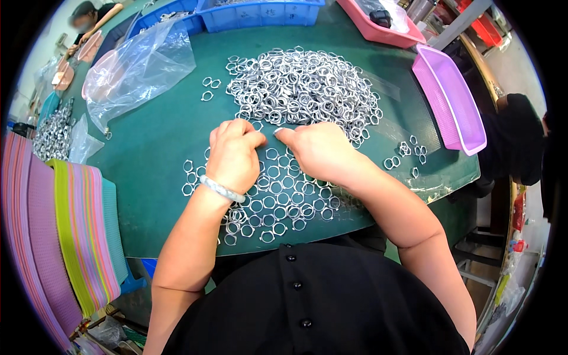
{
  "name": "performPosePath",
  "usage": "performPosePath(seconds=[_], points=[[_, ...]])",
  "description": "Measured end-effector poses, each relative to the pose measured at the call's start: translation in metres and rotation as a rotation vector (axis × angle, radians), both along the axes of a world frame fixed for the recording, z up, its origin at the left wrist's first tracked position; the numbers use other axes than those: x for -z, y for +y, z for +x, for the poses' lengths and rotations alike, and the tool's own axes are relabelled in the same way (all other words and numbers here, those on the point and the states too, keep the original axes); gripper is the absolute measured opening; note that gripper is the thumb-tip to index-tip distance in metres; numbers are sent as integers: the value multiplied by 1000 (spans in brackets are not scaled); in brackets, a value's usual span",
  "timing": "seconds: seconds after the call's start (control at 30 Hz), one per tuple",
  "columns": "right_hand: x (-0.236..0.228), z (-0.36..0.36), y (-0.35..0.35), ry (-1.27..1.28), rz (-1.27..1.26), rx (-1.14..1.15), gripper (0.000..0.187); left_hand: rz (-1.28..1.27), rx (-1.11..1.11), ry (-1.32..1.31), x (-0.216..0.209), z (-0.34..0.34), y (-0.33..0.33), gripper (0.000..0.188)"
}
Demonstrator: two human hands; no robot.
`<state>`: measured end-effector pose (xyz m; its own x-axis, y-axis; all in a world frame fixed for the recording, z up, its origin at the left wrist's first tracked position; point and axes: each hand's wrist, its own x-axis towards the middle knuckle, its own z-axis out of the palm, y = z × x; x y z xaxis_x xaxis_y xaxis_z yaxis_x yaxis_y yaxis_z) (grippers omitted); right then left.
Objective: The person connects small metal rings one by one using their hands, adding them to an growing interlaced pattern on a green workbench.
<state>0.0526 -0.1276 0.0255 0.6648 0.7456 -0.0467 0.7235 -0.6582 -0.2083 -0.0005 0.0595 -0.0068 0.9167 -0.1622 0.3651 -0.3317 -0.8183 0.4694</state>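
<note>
A large heap of silver metal rings (302, 89) with small lugs lies on the green table (154, 177). Between the heap and my body, many similar rings (281, 198) are spread mostly in a single layer. My left hand (235, 152), with a pale bangle (222, 189) at its wrist, is closed at the near left edge of the heap. Beside it on the right, my right hand (319, 149) has its fingers curled in, thumb and forefinger pointing toward the left hand. Whatever either hand holds is hidden by the fingers.
Blue bins (260, 16) and a pink tub (387, 34) line the far edge. A clear plastic bag (142, 71) lies far left; a purple basket (452, 100) stands right, near some loose rings (404, 149). Stacked colored baskets (80, 231) rise at left. Another person (89, 26) works far left.
</note>
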Motion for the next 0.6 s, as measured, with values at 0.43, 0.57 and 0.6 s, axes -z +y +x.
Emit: performPosePath(seconds=[0.43, 0.57, 0.6], points=[[5, 5, 6, 20, -55, 106, 29, 47, -95, 55, -3, 3, 7, 37], [-1, 6, 2, 86, 1, 19, 30, 5, -84, 79, -2, 2, 8, 34], [-3, 6, 2, 114, 12, -3, 31, -3, -84, 72, -2, 3, 8, 33]])
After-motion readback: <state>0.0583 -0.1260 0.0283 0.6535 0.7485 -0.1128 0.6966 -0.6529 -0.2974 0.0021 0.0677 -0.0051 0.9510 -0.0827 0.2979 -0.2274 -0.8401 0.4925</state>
